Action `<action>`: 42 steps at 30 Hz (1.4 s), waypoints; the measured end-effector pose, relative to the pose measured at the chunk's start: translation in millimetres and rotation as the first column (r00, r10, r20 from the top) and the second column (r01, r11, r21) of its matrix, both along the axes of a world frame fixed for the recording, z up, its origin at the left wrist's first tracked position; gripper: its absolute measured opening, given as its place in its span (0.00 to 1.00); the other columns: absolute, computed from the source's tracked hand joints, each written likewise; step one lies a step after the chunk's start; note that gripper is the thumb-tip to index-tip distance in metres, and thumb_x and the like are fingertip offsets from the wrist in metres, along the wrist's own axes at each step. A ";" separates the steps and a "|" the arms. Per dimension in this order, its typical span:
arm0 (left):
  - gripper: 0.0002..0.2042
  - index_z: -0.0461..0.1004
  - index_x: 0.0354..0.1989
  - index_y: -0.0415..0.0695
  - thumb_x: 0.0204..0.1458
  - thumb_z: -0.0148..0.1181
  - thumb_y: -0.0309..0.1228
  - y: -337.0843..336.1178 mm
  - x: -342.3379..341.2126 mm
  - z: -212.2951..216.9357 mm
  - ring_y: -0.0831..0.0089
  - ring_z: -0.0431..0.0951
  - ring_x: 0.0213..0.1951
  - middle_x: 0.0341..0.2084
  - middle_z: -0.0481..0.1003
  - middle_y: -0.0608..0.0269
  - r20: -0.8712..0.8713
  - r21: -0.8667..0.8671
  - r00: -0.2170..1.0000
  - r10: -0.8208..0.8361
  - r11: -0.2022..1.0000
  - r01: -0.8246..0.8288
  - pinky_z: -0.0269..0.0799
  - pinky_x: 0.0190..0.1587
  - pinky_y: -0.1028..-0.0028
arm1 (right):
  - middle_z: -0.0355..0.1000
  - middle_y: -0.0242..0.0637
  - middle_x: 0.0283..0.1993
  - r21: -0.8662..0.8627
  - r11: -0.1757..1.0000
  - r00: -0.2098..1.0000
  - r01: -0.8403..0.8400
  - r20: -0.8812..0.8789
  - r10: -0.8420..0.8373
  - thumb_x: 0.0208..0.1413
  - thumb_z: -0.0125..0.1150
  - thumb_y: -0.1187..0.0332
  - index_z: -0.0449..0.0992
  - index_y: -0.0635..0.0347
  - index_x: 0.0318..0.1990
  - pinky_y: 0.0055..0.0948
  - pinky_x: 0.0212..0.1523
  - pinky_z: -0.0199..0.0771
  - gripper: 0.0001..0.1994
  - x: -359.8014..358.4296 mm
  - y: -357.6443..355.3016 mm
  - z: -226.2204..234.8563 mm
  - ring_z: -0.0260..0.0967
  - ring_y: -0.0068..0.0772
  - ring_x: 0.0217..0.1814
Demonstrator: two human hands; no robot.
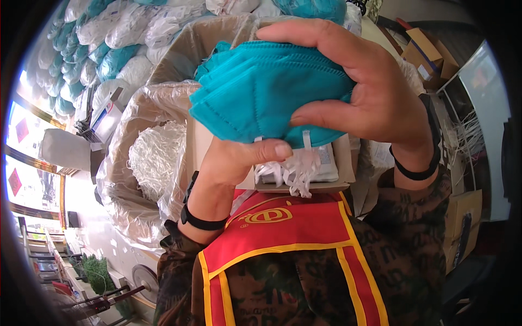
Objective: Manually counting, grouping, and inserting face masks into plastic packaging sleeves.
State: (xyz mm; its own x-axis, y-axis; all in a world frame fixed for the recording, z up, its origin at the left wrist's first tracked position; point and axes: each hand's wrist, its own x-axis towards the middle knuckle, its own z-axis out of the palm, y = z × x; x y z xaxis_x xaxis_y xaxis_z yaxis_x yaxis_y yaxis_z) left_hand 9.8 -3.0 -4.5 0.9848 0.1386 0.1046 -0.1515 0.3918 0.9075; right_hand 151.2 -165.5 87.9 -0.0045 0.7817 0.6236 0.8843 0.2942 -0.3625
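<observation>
A stack of teal folded face masks (283,89) is held up in front of me, with white ear loops (296,168) dangling from its lower edge. My right hand (359,81) grips the stack from the right, fingers over the top and thumb across the front. From below, my left hand (231,163) supports it, its thumb on the lower edge and its other fingers hidden behind the masks. Under the masks sits an open cardboard box (342,163) with flat plastic-wrapped packets (326,163) inside, partly covered by the loops.
To the left, a plastic-lined carton (117,174) holds a heap of white loops (157,157). Another lined carton (182,46) stands behind it. Bagged teal and white goods (119,32) pile up at the back left. Brown boxes (427,57) stand at the right; a fan (144,280) is lower left.
</observation>
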 end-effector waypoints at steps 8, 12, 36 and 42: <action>0.15 0.73 0.43 0.39 0.48 0.69 0.26 -3.3 0.5 -7.3 0.79 0.70 0.19 0.27 0.75 0.64 0.063 -0.161 0.991 0.116 0.981 -0.105 0.64 0.19 0.80 | 0.64 0.41 0.62 0.153 0.965 0.781 -0.214 -0.567 0.263 0.42 0.77 0.66 0.57 0.64 0.67 0.32 0.60 0.66 0.44 20.3 6.4 -23.0 0.65 0.34 0.61; 0.12 0.74 0.40 0.40 0.49 0.69 0.27 -4.5 7.2 -4.1 0.80 0.67 0.16 0.26 0.75 0.65 0.161 -0.128 0.949 0.271 0.959 -0.252 0.61 0.18 0.81 | 0.67 0.38 0.60 0.174 0.967 0.745 -0.186 -0.616 0.255 0.40 0.78 0.68 0.53 0.62 0.68 0.32 0.60 0.66 0.48 25.6 0.7 -85.1 0.65 0.32 0.61; 0.15 0.69 0.49 0.43 0.58 0.60 0.34 43.2 0.3 -14.5 0.75 0.70 0.23 0.35 0.75 0.65 0.164 -0.188 0.872 0.461 0.883 -0.431 0.65 0.26 0.76 | 0.73 0.41 0.39 -0.133 0.947 0.955 0.291 -0.011 -0.295 0.58 0.59 0.71 0.73 0.63 0.47 0.31 0.44 0.71 0.11 4.7 -5.8 -78.2 0.71 0.44 0.39; 0.30 0.56 0.67 0.40 0.61 0.51 0.45 56.5 4.9 -19.0 0.46 0.60 0.64 0.62 0.63 0.43 0.307 -0.426 0.880 0.362 0.879 -0.213 0.48 0.67 0.43 | 0.72 0.31 0.36 -0.387 0.890 0.536 -0.243 -0.818 -0.209 0.63 0.55 0.69 0.73 0.65 0.47 0.20 0.42 0.69 0.10 -15.1 -20.8 -116.8 0.70 0.19 0.38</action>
